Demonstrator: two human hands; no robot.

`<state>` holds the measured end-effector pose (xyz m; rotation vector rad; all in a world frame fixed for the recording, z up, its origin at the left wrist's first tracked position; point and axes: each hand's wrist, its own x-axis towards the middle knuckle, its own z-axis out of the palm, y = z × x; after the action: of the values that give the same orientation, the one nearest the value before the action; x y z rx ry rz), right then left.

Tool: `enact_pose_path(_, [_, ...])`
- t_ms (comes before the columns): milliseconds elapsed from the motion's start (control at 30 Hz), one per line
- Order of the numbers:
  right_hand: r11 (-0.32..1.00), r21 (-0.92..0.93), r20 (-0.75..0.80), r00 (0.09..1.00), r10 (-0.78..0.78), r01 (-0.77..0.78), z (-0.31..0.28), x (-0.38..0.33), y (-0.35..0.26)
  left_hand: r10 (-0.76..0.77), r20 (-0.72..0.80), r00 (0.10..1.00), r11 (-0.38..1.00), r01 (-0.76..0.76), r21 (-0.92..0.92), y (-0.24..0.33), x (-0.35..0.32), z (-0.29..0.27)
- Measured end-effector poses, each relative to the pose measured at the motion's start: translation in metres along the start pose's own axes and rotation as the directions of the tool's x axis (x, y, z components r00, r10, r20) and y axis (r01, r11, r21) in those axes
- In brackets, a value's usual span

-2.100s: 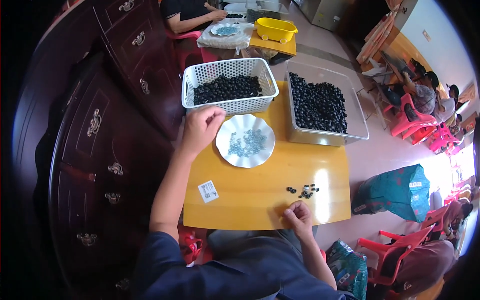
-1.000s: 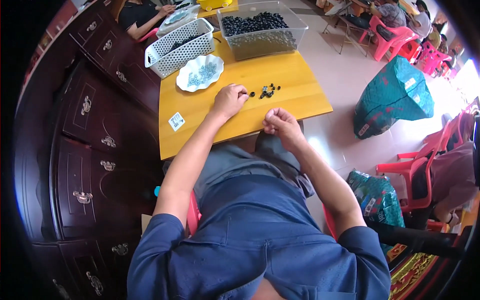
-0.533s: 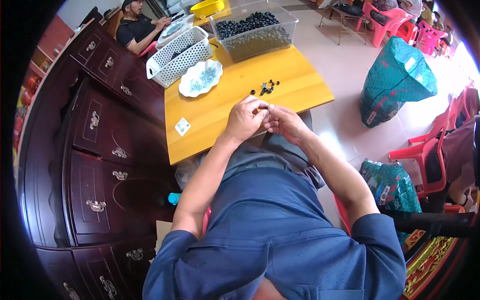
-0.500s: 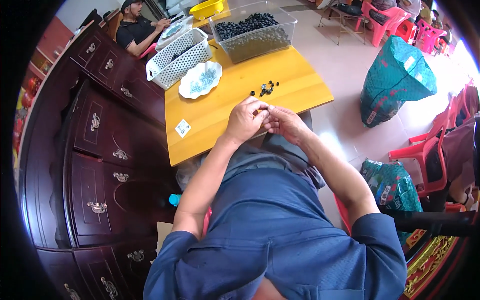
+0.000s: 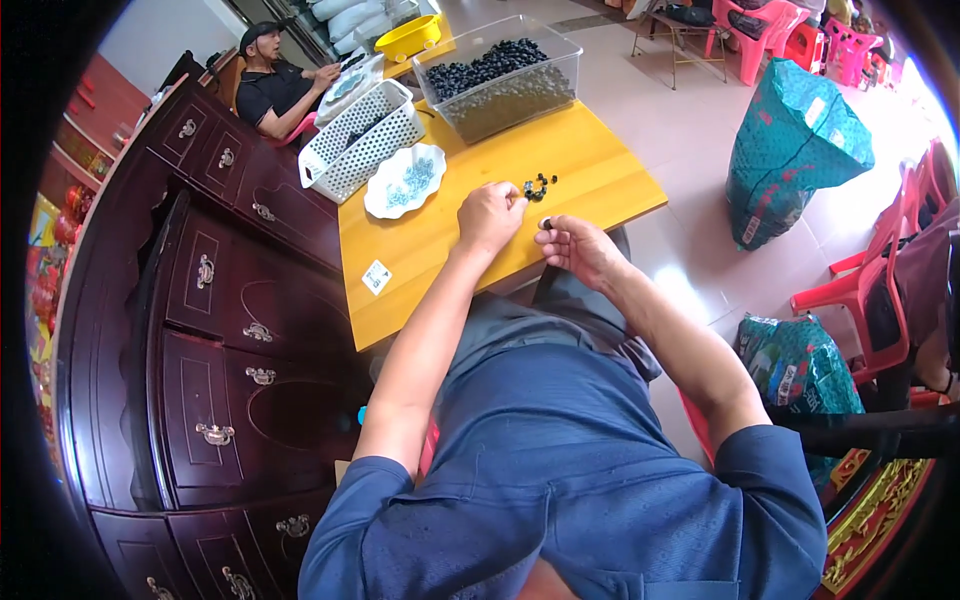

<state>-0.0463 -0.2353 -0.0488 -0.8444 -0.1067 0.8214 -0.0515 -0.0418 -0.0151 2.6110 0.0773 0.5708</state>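
My right hand [image 5: 582,254] pinches a small black round piece [image 5: 546,224] between thumb and fingertips, just above the near edge of the yellow wooden table [image 5: 455,250]. My left hand [image 5: 490,214] is over the tabletop with its fingers drawn together. Whatever may be between those fingertips is too small to make out. Just beyond them lies a loose cluster of small black pieces [image 5: 540,186], with some clear bits among them. Left of the cluster, a white scalloped dish [image 5: 375,205] holds many small clear bluish pieces.
A clear plastic bin [image 5: 480,122] of black pieces stands at the table's far side, beside a white perforated basket [image 5: 340,182]. Dark wooden drawers [image 5: 225,330] border the left. A green woven sack [image 5: 765,190] stands on the floor at right. Another person [image 5: 275,95] sits at far left.
My hands, together before, have parted. The left has moved forward toward the black pieces, while the right has shifted slightly right, showing the small piece in its fingers. The view has shifted a little.
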Motion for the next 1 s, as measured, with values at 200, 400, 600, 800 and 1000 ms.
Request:
enact_pose_path(200, [0.999, 0.001, -0.102, 0.993, -0.052, 0.052, -0.002, 0.000, 0.000, 0.114, -0.027, 0.993, 0.984, -0.110, 0.138, 0.007, 0.013, 0.010])
enact_pose_path(400, [0.998, -0.011, -0.095, 0.994, -0.056, 0.055, -0.007, 0.003, 0.001, 0.167, -0.013, 0.986, 0.982, -0.165, 0.092, 0.005, 0.008, 0.012])
enact_pose_path(600, [0.997, -0.050, -0.085, 0.994, -0.068, 0.064, -0.003, -0.001, 0.000, 0.155, -0.033, 0.987, 0.988, -0.154, 0.027, 0.004, 0.020, 0.003])
enact_pose_path(800, [0.997, -0.054, -0.090, 0.994, -0.055, 0.050, 0.005, -0.004, -0.003, 0.124, 0.060, 0.990, 0.983, -0.131, 0.131, -0.009, 0.046, 0.006])
enact_pose_path(1000, [0.997, -0.060, -0.113, 0.992, -0.056, 0.050, -0.001, -0.002, -0.003, -0.026, 0.229, 0.973, 0.978, -0.023, 0.208, 0.003, 0.049, 0.007])
